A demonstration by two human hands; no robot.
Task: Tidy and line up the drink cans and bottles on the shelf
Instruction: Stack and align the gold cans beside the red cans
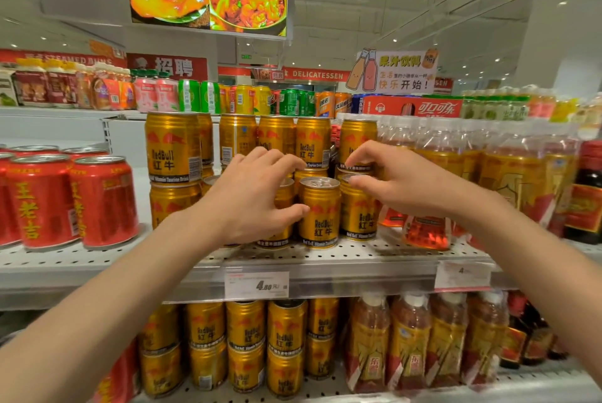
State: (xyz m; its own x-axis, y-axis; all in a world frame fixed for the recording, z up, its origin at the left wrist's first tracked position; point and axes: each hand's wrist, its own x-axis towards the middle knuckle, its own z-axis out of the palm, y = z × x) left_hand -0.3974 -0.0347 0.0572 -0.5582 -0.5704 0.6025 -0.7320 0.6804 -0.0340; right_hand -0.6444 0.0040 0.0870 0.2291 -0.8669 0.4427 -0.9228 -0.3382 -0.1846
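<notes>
Nearest, the shelf (pixel 325 259) edge is carrying a price tag (pixel 256 284). On it, the left hand (pixel 250 197) is curling around a gold can (pixel 280 207), thumb touching the front can (pixel 320 212), probably to nudge the row straight. The right hand (pixel 400 181) is reaching in, fingers bent, pinching the rim of another can (pixel 358 207). Behind, stacked cans (pixel 277 135) are standing double; bottles (pixel 456 155) are crowding the right, red cans (pixel 75 197) sitting left.

I see the Red Bull cans (pixel 321 210) mid-shelf (pixel 358 254), stacked two high behind the front row. Herbal tea cans (pixel 75 197) sit at 9 o'clock of them, tea bottles (pixel 508 171) at 3 o'clock. Price tag (pixel 256 285) at 6 o'clock, more cans (pixel 247 344) on the shelf below.
</notes>
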